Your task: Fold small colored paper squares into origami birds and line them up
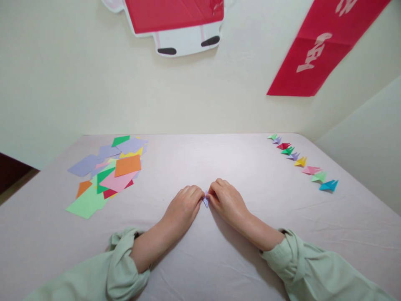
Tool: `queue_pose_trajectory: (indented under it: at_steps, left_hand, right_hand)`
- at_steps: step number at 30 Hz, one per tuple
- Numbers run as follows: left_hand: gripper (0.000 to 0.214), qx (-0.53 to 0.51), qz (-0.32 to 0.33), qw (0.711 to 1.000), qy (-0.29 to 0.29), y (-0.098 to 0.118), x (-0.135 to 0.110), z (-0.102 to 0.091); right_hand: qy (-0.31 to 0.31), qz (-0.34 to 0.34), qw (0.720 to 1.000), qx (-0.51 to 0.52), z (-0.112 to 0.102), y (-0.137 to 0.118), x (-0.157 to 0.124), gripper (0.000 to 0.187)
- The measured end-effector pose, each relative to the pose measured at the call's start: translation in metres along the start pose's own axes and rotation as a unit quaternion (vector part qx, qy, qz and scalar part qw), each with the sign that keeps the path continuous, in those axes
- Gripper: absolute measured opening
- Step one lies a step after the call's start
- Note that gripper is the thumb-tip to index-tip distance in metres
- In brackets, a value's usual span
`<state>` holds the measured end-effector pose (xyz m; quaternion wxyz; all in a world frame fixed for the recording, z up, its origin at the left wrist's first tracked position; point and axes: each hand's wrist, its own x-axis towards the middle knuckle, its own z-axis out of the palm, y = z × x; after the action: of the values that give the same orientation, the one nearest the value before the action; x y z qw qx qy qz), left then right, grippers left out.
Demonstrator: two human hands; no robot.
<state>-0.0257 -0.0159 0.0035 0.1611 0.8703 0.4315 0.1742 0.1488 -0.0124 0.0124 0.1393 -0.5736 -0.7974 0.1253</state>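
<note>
Nine folded papers [301, 161] looked finished at two o'clock.
Left hand [186, 201] and right hand [228, 200], fingertips nearly closed, pinched a seemingly part-made purple piece [206, 202] at dial centre; flat sheets [128, 166] lay at ten.

Nine multicoloured folded-paper figures [293, 156] here, one small lavender folded-paper piece [206, 202], and flat coloured-paper sheets [128, 166] overlapping beyond count!

No text can be read with certainty: on the wall [194, 96] at upper right, a slanting red banner [333, 46] carries pale lettering [314, 52], partly cut off at the top edge.
</note>
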Motion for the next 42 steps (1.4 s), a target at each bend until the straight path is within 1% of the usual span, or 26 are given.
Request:
queue_pose_trajectory:
  at_steps: [8,16,24,28,32,34,37,42]
  left_hand:
    - [0.016,0.039,-0.001,0.999,-0.013,0.005,-0.006,0.002]
    - [0.025,0.088,0.015,0.996,-0.004,0.011,-0.019,0.01]
    - [0.035,0.121,0.008,0.992,-0.019,0.014,-0.021,0.014]
    - [0.035,0.131,0.002,0.991,-0.023,0.016,-0.019,0.014]
    - [0.036,0.126,-0.003,0.992,-0.023,0.019,-0.018,0.011]
    - [0.036,0.129,-0.006,0.991,-0.028,0.019,-0.018,0.011]
    - [0.036,0.133,-0.001,0.991,-0.03,0.02,-0.019,0.011]
    - [0.04,0.127,0.005,0.992,-0.018,0.018,-0.017,0.011]
  right_hand:
    - [-0.006,0.002,1.0,-0.02,0.0,-0.002,0.001,0.009]
    - [0.001,-0.009,1.0,0.004,0.0,0.001,-0.001,0.009]
    - [0.007,-0.01,1.0,0.009,0.0,0.001,0.0,0.009]
    - [-0.002,-0.016,0.998,0.057,0.0,0.007,0.001,0.01]
    - [-0.005,-0.052,0.987,0.153,0.001,0.021,0.001,0.016]
    - [-0.006,-0.063,0.982,0.18,0.002,0.026,0.002,0.018]
    - [-0.006,-0.066,0.979,0.191,0.002,0.028,0.002,0.019]
    - [-0.009,-0.063,0.978,0.196,0.001,0.027,0.002,0.021]
